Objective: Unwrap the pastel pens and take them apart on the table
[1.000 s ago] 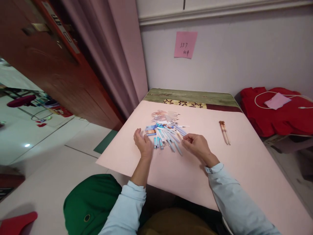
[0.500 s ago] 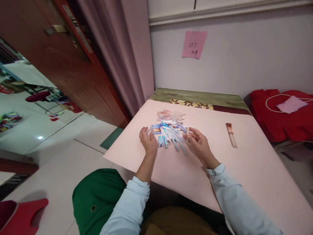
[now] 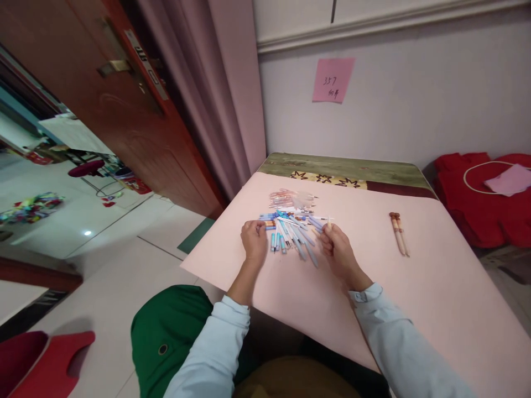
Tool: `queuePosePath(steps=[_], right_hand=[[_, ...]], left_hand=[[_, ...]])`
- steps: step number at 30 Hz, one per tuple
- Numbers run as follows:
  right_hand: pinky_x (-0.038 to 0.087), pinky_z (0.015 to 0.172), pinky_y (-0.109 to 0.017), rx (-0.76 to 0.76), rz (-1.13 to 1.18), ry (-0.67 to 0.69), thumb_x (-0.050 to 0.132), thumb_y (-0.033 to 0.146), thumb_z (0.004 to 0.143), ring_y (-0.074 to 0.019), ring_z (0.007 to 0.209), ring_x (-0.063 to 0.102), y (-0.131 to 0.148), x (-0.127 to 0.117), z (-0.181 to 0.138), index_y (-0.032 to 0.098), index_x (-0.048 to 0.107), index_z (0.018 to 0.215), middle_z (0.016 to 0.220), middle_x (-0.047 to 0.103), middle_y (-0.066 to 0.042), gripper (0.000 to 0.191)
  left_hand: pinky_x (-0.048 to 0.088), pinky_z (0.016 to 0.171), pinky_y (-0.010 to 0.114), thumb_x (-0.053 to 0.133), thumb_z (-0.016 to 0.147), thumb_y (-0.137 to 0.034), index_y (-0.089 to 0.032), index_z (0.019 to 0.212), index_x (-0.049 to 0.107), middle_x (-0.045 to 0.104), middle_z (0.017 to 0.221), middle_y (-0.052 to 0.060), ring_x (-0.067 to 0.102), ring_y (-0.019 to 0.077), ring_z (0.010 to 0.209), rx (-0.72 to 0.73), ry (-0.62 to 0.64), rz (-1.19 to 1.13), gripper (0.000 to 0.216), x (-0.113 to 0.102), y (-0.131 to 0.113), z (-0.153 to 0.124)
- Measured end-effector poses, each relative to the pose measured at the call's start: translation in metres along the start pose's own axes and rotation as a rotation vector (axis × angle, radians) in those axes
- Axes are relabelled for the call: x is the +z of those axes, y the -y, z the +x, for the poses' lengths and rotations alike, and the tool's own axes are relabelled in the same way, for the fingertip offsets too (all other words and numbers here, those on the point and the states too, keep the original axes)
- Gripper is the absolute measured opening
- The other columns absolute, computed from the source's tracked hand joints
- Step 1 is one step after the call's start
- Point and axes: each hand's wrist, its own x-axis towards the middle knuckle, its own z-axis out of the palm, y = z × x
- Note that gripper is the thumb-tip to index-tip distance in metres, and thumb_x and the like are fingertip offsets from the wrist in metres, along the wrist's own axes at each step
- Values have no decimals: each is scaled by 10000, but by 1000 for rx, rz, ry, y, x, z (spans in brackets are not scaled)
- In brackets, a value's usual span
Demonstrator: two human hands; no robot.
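Observation:
On the pink tabletop lies a loose pile of pens [image 3: 290, 229], mostly blue, turquoise, white and lilac, with loose barrels and bare refills among them. My left hand [image 3: 254, 242] is at the pile's left edge, its fingers pinched at the end of an orange-brown pen [image 3: 270, 224]. At the right edge, my right hand [image 3: 338, 246] is closed round a slim cream pen part [image 3: 329, 222], whose upper end sticks up above the fingers. Behind the pile is a group of clear pinkish pens [image 3: 286, 198]. Two cream pens with brown tops [image 3: 399, 235] lie side by side farther right.
The pink-covered table [image 3: 431, 309] meets a wall bearing a pink note [image 3: 333, 80]. A red cloth-covered seat [image 3: 464, 204] stands right of the table. To the left are a brown door [image 3: 166, 127], a curtain [image 3: 207, 83] and a green seat [image 3: 170, 326].
My left hand's fingers have gone from spread to pinched at the orange-brown pen. My right hand keeps the cream part, now more deeply inside its fingers. The view has shifted slightly.

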Motion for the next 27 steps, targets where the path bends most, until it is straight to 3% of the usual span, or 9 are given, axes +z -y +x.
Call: queuePosePath(steps=[11, 22, 27], right_hand=[[113, 381, -199, 52, 64, -75, 720, 480, 728, -44, 406, 174, -1, -1, 10, 209, 494, 754, 497, 271, 120, 354], [110, 384, -205, 35, 50, -70, 701, 481, 736, -49, 413, 168, 1, 3, 9, 211, 481, 739, 500, 271, 118, 348], [169, 402, -206, -75, -29, -91, 549, 491, 843, -78, 439, 240, 2, 2, 10, 223, 498, 823, 546, 327, 96, 274]], left_hand=[[363, 848, 380, 527, 829, -160, -223, 827, 665, 670, 927, 65, 547, 249, 959, 185, 465, 389, 151, -17, -8, 42], [349, 839, 372, 568, 777, -175, -222, 820, 680, 664, 893, 61, 556, 255, 940, 221, 676, 430, 128, -15, -7, 61], [362, 808, 358, 581, 778, -197, -219, 837, 682, 654, 887, 66, 558, 256, 926, 231, 686, 443, 119, -17, -9, 59]])
